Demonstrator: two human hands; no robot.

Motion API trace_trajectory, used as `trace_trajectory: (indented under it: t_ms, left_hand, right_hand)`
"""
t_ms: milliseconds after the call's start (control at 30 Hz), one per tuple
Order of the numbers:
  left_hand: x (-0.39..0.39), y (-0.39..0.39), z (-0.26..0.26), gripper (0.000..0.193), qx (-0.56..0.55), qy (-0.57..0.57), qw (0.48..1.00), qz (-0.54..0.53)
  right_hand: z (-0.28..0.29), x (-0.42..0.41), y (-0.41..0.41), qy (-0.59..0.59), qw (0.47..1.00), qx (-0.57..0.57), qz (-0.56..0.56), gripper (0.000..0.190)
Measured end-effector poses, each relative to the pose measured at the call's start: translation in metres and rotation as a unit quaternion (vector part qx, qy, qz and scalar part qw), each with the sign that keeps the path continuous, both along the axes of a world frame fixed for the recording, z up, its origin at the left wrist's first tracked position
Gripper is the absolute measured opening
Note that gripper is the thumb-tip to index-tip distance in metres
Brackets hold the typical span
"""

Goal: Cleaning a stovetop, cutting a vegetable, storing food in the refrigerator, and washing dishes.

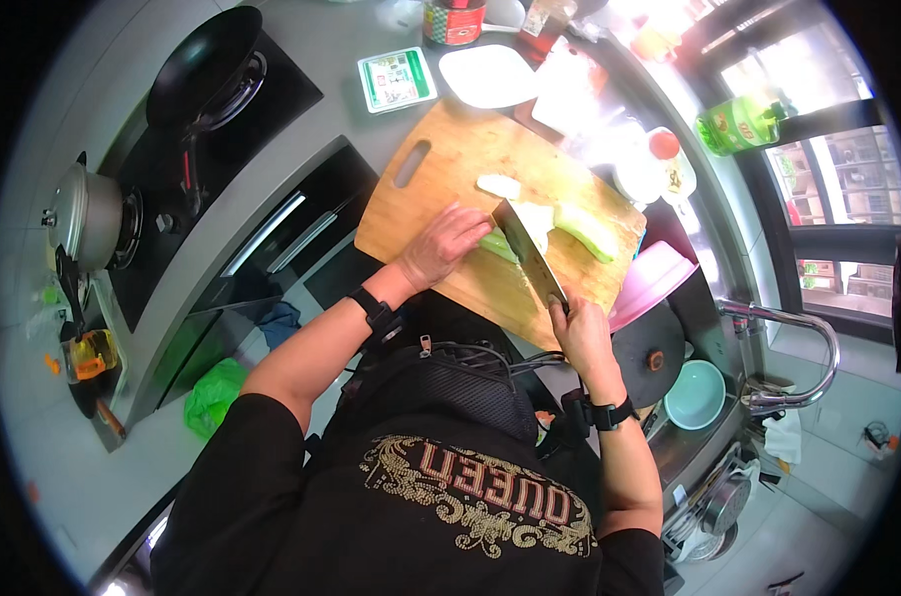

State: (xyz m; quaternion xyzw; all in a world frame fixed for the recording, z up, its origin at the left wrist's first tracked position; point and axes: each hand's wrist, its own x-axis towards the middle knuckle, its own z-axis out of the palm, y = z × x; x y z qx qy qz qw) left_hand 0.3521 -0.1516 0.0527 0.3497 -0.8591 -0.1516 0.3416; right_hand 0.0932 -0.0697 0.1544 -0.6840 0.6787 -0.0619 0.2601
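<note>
My right hand is wrapped around the handle of a kitchen cleaver. The blade slants up and left across a wooden cutting board. My left hand holds down a pale green vegetable piece, its fingertips close beside the blade. Beyond the cleaver lie pale cut pieces, partly hidden by the blade and washed out by glare. A longer light green vegetable piece rests to their right. Farther back on the board is a small whitish piece.
Behind the board are a sealed plastic package and a white dish. A pink basin, a black lid and a turquoise bowl crowd the sink side under a faucet. A wok and a pot occupy the stove at left.
</note>
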Motion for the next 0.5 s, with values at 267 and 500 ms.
trace_trajectory:
  t_ms: [267, 500]
  left_hand:
    - [0.001, 0.002, 0.000, 0.041, 0.020, -0.006, 1.000, 0.004]
    - [0.001, 0.002, 0.002, 0.043, 0.018, -0.006, 1.000, 0.004]
  right_hand:
    - [0.015, 0.007, 0.001, 0.000, 1.000, 0.004, -0.015, 0.020]
    - [0.028, 0.014, 0.005, -0.030, 0.999, -0.002, -0.016, 0.018]
